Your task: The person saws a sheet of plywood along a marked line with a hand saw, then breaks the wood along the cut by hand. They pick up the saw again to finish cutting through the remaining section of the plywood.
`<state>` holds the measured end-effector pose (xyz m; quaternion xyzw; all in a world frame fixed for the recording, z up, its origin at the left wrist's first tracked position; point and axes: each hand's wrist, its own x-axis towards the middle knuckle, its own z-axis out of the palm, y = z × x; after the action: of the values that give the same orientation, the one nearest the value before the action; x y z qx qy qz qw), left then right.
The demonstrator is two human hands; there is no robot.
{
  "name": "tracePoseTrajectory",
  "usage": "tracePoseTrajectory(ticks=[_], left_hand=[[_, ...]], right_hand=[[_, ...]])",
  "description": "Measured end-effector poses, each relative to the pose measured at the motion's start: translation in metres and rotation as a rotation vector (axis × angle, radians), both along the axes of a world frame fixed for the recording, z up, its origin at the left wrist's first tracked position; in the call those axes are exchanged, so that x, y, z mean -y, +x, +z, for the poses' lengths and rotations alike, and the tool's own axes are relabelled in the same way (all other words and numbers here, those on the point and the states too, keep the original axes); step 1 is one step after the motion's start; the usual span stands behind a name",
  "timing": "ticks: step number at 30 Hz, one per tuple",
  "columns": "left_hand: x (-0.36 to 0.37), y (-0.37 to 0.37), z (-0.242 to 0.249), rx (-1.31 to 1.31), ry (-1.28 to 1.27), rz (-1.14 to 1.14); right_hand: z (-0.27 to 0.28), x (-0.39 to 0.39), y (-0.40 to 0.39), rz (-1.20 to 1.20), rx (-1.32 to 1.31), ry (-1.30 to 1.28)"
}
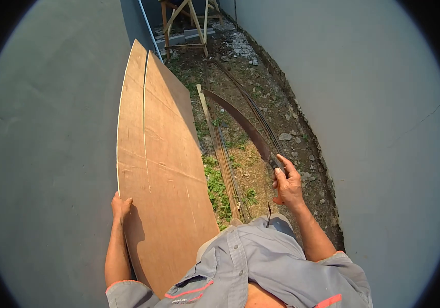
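Note:
A curved, rusty pruning saw (pixel 245 127) points up and away from me, its dark handle wrapped by my right hand (pixel 287 184). On the left, my left hand (pixel 121 206) grips the outer edge of a long plywood sheet (pixel 171 154), with the thumb over the face. A narrow cut runs from the sheet's far end down to about its middle, parting a strip along the left side. The saw blade is apart from the wood, to its right. Part of the sheet's near end is hidden by my shirt.
Grey walls stand close on the left (pixel 50 154) and right (pixel 384 128). Long thin bars (pixel 222 159) and a wood strip (pixel 204 102) lie on the weedy, stony ground. A wooden trestle (pixel 186 28) stands at the far end.

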<state>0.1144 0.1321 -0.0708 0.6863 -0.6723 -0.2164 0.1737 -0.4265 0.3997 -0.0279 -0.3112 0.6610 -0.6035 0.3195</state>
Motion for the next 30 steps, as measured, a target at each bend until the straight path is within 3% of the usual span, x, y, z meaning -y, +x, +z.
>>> tracePoseTrajectory(ticks=[2,6,8,11,18,24,30], left_hand=[[0.0,0.006,-0.001,-0.042,0.023,0.013],[-0.01,-0.002,0.009,-0.075,0.026,0.053],[-0.012,-0.002,0.012,-0.025,0.072,0.118],[-0.022,-0.014,0.032,-0.032,0.123,0.106],[-0.024,-0.026,0.044,0.069,0.178,0.121],[-0.02,-0.02,0.039,-0.04,0.158,0.124],[-0.014,-0.027,0.044,-0.043,0.181,0.124]], right_hand=[[0.005,0.008,0.017,0.091,0.241,0.098],[-0.029,0.023,0.057,0.362,0.321,0.261],[-0.035,0.027,0.088,0.387,0.573,0.338],[-0.059,0.028,0.127,0.434,0.703,0.263],[-0.083,0.019,0.166,0.502,0.757,0.341],[-0.118,-0.008,0.205,0.46,0.838,0.338],[-0.11,-0.032,0.242,0.455,0.698,0.266]])
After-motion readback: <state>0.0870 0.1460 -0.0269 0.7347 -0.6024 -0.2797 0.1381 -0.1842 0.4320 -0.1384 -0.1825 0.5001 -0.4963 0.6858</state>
